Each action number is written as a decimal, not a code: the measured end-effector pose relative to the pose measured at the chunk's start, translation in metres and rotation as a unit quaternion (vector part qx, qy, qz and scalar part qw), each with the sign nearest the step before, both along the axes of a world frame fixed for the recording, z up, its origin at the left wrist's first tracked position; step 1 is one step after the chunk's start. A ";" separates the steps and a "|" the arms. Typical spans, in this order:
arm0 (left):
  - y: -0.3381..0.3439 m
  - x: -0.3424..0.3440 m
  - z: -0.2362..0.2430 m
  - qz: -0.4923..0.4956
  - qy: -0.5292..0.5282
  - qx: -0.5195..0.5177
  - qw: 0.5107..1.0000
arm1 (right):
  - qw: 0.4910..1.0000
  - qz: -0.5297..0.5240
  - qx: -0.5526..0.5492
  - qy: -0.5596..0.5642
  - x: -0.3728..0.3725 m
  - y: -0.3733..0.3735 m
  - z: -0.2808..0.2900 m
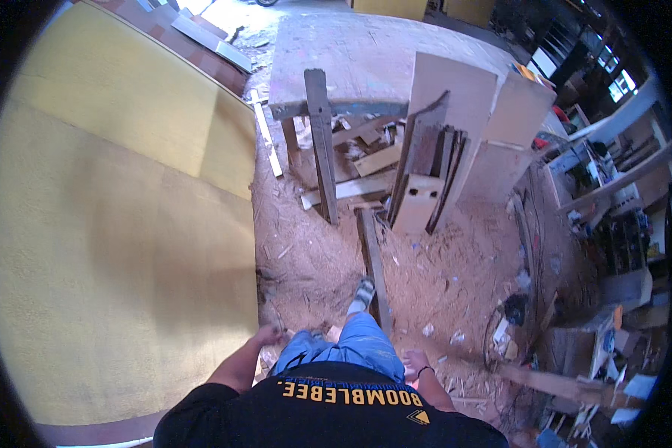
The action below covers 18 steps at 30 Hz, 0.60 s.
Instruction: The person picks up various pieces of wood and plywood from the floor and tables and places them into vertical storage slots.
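My left hand [267, 335] hangs low beside my blue shorts [341, 345], close to the edge of a large yellow panel [168, 246]. Its fingers are smeared, and nothing can be made out in them. On the other side of the shorts hangs my right hand [416, 361], a dark band at its wrist. Its fingers look loosely apart and hold nothing that I can see. One foot in a grey sock [361, 294] is stretched forward beside a long dark wooden beam [373, 261] on the floor.
Ahead stands a wide worktable [351, 56] with scrap wood beneath it. A dark post [320, 142], upright boards [420, 201] and tall pale panels [452, 89] lean at its front. Sawdust and chips cover the floor [455, 284]. Cluttered shelving [612, 179] lines the right.
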<state>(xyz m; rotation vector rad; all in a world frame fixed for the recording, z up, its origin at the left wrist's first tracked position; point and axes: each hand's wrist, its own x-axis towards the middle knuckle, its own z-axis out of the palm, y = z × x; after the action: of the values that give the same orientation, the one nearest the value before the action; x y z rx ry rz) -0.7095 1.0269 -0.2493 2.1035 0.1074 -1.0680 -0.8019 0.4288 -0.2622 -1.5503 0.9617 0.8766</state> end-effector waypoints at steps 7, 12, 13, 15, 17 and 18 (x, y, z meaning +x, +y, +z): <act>0.020 0.020 0.019 0.075 0.240 0.081 0.964 | 0.986 0.167 -0.006 -0.014 0.227 -0.020 -0.030; 0.006 0.161 0.016 0.216 -0.046 0.081 0.972 | 0.925 0.350 -0.006 -0.146 0.444 0.032 -0.011; -0.018 0.201 0.028 0.218 -0.079 0.070 0.970 | 0.911 0.365 -0.026 -0.190 0.482 0.036 -0.004; -0.078 0.303 0.082 0.194 -0.113 0.021 0.974 | 0.913 0.306 -0.034 -0.266 0.548 0.026 -0.002; -0.085 0.359 0.098 0.220 -0.109 -0.062 0.967 | 0.925 0.231 0.043 -0.298 0.611 0.068 0.020; -0.072 0.370 0.093 0.261 -0.101 -0.119 0.953 | 0.928 0.221 0.096 -0.284 0.637 0.119 0.067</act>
<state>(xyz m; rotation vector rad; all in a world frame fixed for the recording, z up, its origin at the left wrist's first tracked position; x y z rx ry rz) -0.3392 0.9553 -0.1561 1.8063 0.3922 -0.5187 -0.1650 0.5473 -0.1948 -1.7367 0.1041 0.7261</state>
